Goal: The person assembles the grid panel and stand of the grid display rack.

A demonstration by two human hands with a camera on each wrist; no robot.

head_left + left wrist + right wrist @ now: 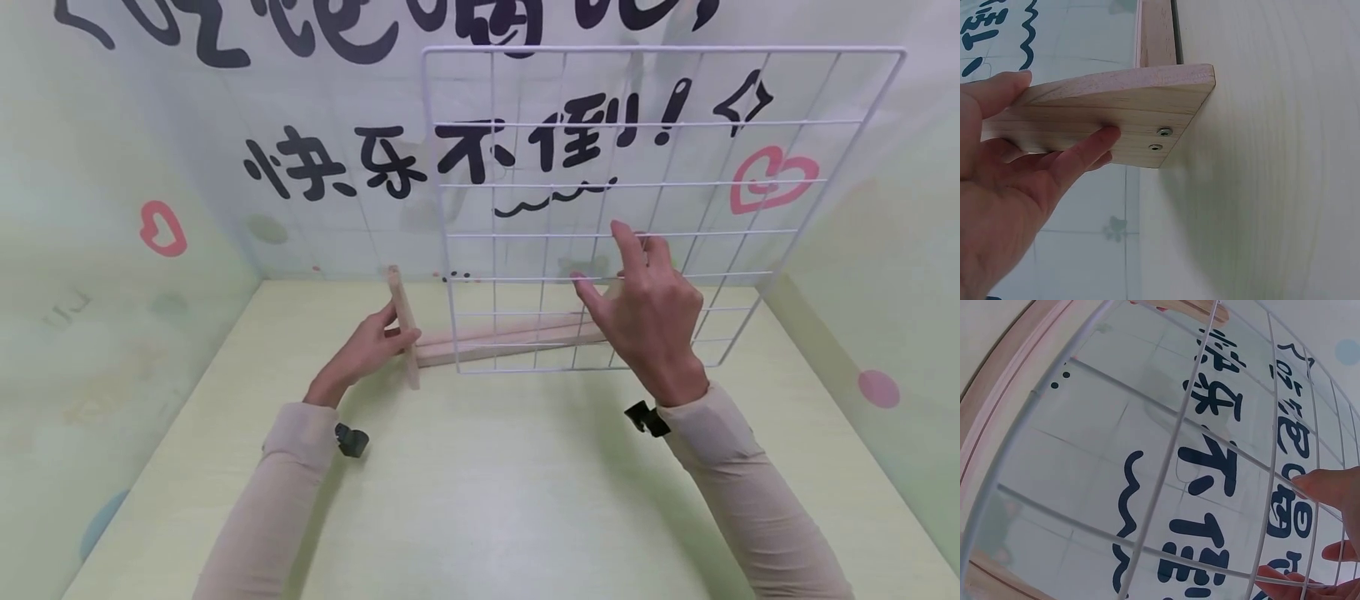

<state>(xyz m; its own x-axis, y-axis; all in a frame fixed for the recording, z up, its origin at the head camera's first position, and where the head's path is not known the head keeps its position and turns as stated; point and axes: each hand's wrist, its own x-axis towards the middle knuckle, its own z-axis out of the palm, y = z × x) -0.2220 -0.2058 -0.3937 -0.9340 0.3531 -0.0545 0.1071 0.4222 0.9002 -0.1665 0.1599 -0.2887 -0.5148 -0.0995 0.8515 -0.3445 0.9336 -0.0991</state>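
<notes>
We pinch the upright board [402,304] over the worktop [495,475] in our left grip [363,346], seemingly to steady the bars [438,357] running from it. Our right grip [651,300] holds the grid [540,235] by its wires, roughly upright before the bars, presumably because no other support shows. Two screws [1164,132] probably fasten board to bars.

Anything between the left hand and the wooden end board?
Nothing visible: the left hand holds the end board directly. The wire grid is off to its right, overlapping the wooden rails in the head view, not between them.
</notes>
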